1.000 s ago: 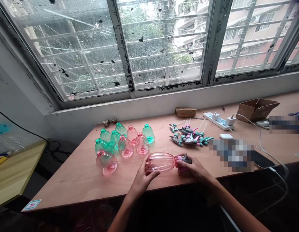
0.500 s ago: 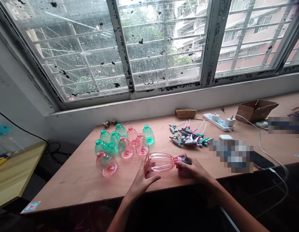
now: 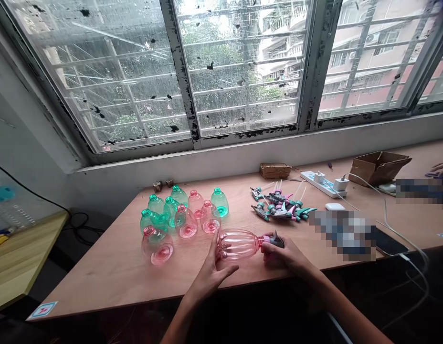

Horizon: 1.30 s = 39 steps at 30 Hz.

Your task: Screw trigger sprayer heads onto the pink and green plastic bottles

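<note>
A clear pink plastic bottle (image 3: pixel 240 244) lies on its side over the front of the wooden table (image 3: pixel 110 272). My left hand (image 3: pixel 211 271) cups its base, fingers curled round it. My right hand (image 3: pixel 284 254) is closed on the pink and grey spray head (image 3: pixel 272 239) fitted at the bottle's neck. A group of several empty green and pink bottles (image 3: pixel 178 215) stands just to the left and behind. A heap of loose spray heads (image 3: pixel 280 205) with dip tubes lies behind my right hand.
A power strip (image 3: pixel 323 183) with plugged chargers and white cables, a phone (image 3: pixel 386 241), an open cardboard box (image 3: pixel 378 167) and a small brown box (image 3: pixel 275 170) lie along the back and right. Another person's hand (image 3: pixel 441 168) shows at the right edge. A second table (image 3: pixel 21 258) stands left.
The bottle has turned slightly in my hands and my left hand has shifted its grip on the base. Another person's hand has come into view at the right edge.
</note>
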### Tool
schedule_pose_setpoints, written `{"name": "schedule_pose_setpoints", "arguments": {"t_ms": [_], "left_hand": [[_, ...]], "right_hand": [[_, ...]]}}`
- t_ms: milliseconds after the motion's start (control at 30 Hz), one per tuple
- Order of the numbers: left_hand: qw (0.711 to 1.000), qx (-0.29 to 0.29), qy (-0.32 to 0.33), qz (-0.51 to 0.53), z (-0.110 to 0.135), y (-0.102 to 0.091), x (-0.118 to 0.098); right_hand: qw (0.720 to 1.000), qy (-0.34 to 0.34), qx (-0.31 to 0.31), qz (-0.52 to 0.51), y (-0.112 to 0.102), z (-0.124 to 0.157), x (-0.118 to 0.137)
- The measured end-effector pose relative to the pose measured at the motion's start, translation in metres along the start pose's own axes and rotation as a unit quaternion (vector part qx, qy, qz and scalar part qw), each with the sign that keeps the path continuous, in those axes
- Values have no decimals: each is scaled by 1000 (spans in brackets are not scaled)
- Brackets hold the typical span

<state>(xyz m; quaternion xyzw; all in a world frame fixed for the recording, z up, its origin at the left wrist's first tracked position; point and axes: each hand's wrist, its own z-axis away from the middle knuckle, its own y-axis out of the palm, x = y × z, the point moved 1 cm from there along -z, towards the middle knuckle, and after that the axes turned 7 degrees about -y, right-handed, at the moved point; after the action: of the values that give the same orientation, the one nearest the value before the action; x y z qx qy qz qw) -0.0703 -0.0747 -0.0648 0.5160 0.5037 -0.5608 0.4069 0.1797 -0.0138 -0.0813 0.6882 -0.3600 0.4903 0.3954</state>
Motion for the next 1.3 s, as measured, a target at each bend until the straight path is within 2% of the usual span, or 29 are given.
{"name": "schedule_pose_setpoints", "arguments": {"t_ms": [133, 367, 567, 800, 1000, 1300], "left_hand": [[1000, 19, -16, 15, -1, 0, 2], [1000, 9, -2, -16, 0, 0, 4], [999, 11, -26, 21, -2, 2, 0], [1000, 1, -2, -12, -3, 1, 2], [999, -1, -36, 20, -3, 1, 5], [1000, 9, -15, -1, -2, 2, 1]], "right_hand": [[1000, 4, 2, 6, 0, 0, -1], [1000, 13, -2, 1, -1, 1, 0], [1000, 10, 4, 12, -1, 3, 4], [1000, 6, -2, 16, 0, 2, 4], [1000, 15, 6, 6, 0, 2, 2], [1000, 17, 4, -21, -3, 2, 1]]}}
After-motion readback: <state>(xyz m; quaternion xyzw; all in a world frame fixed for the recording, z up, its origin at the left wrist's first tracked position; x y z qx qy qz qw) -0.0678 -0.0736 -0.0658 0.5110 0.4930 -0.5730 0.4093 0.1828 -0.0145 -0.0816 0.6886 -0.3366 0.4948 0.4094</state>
